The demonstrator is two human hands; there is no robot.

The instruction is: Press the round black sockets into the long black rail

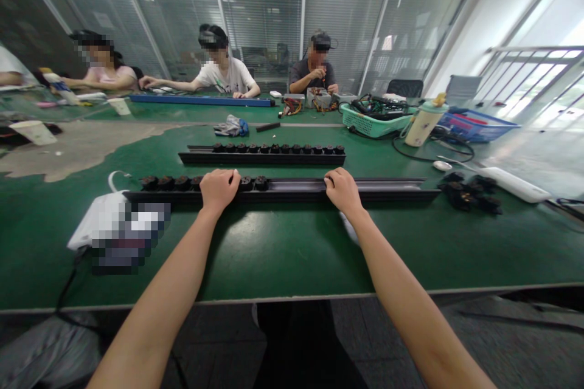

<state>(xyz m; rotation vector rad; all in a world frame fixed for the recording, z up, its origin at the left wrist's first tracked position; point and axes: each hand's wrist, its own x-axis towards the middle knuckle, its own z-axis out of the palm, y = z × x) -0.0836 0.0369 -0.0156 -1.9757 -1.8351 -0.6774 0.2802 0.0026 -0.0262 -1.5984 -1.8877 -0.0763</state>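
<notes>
A long black metal channel [292,197] lies across the table in front of me. Round black socket-like pieces [182,183] sit in a row in its left half, while the visible groove right of them holds none. My left hand [219,190] is closed over the channel among the round pieces, hiding some of them. Farther right, my right hand [343,190] grips the channel beside the bare groove, fingers curled over its far edge. Behind it lies a shorter black channel [264,159] with a similar row. Loose black pieces [469,191] are piled off the right end.
The green table [287,255] also bears a white box [100,219], a crumpled glove [232,126], a green basket [376,124] of cables, a bottle [424,124] and a white power strip [515,184]. Several people sit across it, one by a blue bar [201,101].
</notes>
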